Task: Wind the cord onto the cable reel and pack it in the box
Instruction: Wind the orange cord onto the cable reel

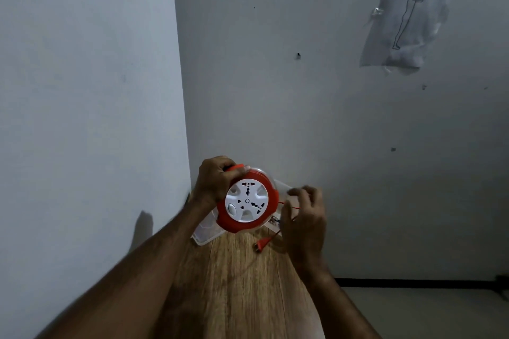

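A round orange cable reel [248, 205] with a white socket face is held up above the wooden table. My left hand [216, 180] grips its orange handle at the top left. My right hand [304, 216] is just right of the reel, its fingers pinched on the thin orange cord [289, 205] coming off the reel's side. The cord's orange plug [261, 245] hangs low over the table, below the reel. A clear plastic box [205, 231] stands behind the reel against the wall corner, mostly hidden by it.
The wooden table [239, 283] is narrow and runs into the corner between two grey walls. A clear plastic sheet with a line drawing [407, 16] is taped high on the right wall. Floor and a dark skirting line [413, 282] lie to the right.
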